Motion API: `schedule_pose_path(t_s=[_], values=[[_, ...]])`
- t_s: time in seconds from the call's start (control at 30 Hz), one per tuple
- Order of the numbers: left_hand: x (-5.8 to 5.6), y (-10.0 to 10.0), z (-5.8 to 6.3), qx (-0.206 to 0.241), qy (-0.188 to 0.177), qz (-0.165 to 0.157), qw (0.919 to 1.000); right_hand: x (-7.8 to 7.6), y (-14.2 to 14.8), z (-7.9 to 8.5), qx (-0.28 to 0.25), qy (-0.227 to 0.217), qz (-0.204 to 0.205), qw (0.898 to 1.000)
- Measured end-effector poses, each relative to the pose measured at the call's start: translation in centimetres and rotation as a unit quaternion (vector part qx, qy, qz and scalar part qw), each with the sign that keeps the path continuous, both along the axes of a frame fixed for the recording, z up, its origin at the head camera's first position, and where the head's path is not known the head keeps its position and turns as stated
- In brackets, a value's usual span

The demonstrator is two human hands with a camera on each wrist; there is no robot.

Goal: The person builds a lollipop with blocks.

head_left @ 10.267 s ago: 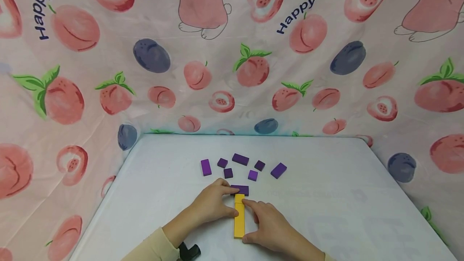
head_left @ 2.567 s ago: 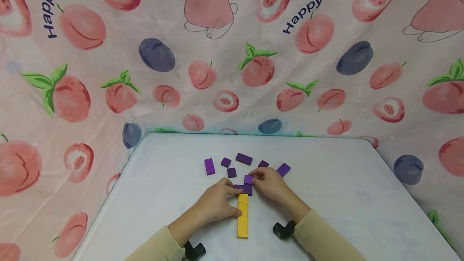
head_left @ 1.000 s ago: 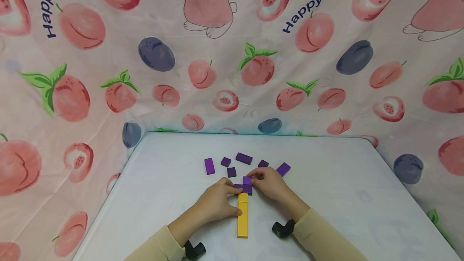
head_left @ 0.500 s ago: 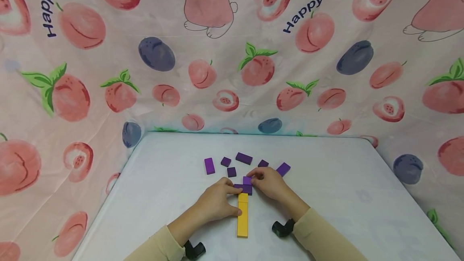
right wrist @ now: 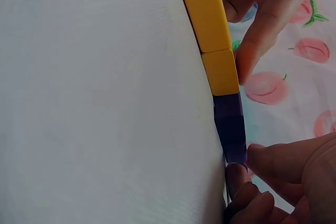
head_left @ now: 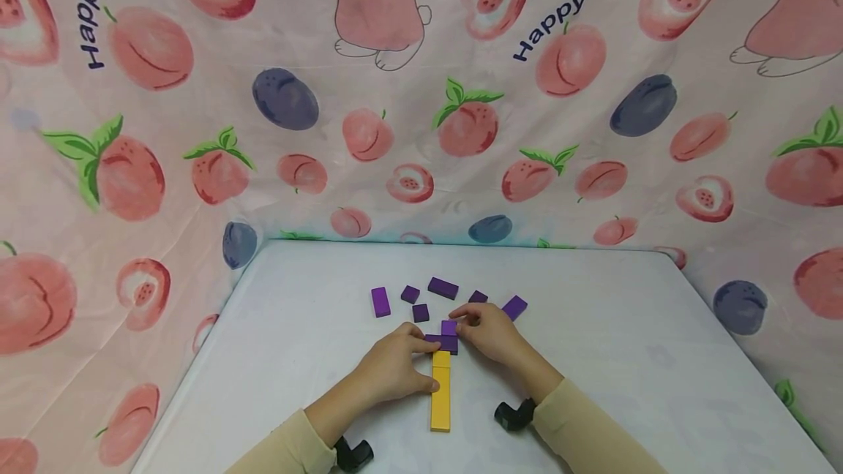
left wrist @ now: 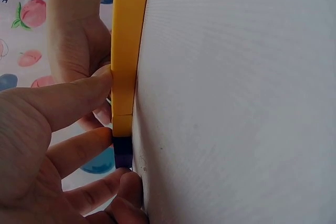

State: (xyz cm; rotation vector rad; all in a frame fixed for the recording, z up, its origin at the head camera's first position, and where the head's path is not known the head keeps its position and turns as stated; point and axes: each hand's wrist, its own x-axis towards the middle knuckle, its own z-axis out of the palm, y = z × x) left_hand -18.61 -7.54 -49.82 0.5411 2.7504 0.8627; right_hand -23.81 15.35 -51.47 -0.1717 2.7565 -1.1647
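Yellow blocks, a long one [head_left: 440, 408] and a short one [head_left: 441, 359], form a line on the white table. Across their far end lies a purple bar [head_left: 449, 344]. A small purple block [head_left: 448, 328] sits against the bar's far side, toward its right end. My left hand [head_left: 391, 368] rests an index fingertip on the bar and touches the long yellow block's left side with the thumb. With thumb and finger, my right hand [head_left: 490, 333] pinches the small purple block. In the right wrist view, right thumb and fingers [right wrist: 286, 156] meet at the purple end.
Beyond the hands lie loose purple blocks: long ones [head_left: 380, 301] [head_left: 443, 288] [head_left: 515, 306] and small ones [head_left: 410, 294] [head_left: 421, 312] [head_left: 478, 297]. Black wrist devices [head_left: 354, 455] [head_left: 515, 415] hang near the table. A fruit-patterned cloth [head_left: 408, 130] rises behind and beside it.
Since the oldest frame, my right hand has gone from the yellow blocks to the small purple block, which has moved left and nearer against the bar. Hardly anything differs over the last second.
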Motion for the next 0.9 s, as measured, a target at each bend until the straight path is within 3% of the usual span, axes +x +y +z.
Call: schedule_pose_path(t_s=[0.9], values=[[-0.1,0.0,-0.3,0.001,-0.003,0.005,1.0,1.2,1.3,0.5,-0.033,-0.006,-0.056,0.998]])
